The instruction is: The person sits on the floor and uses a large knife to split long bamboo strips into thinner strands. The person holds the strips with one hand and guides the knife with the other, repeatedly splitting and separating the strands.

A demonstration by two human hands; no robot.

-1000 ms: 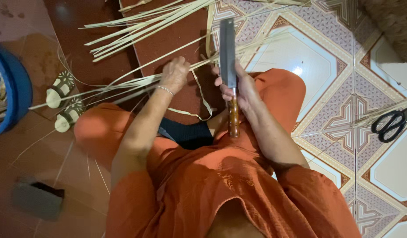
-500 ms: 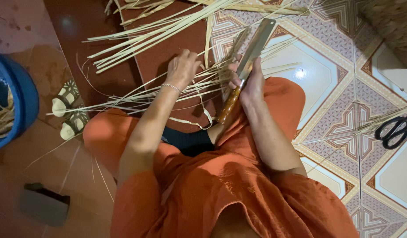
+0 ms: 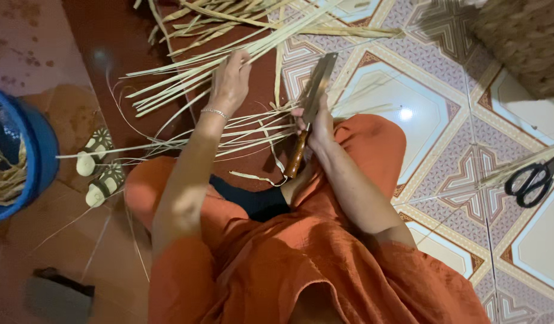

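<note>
I sit on the floor in orange clothes. My right hand grips a cleaver-like knife by its wooden handle, blade pointing away and tilted right. My left hand reaches forward onto a spread of pale bamboo strips lying on the floor, fingers closed around some of them. A second bundle of strips lies across in front of my knees, under both arms.
A blue tub with strips stands at the left. A pair of sandals lies beside it. Black scissors rest on patterned tiles at the right. A woven basket sits top right. A dark block lies bottom left.
My left hand has stretched further forward onto the far strips. The knife has tipped from upright to leaning right and sits lower in front of me.
</note>
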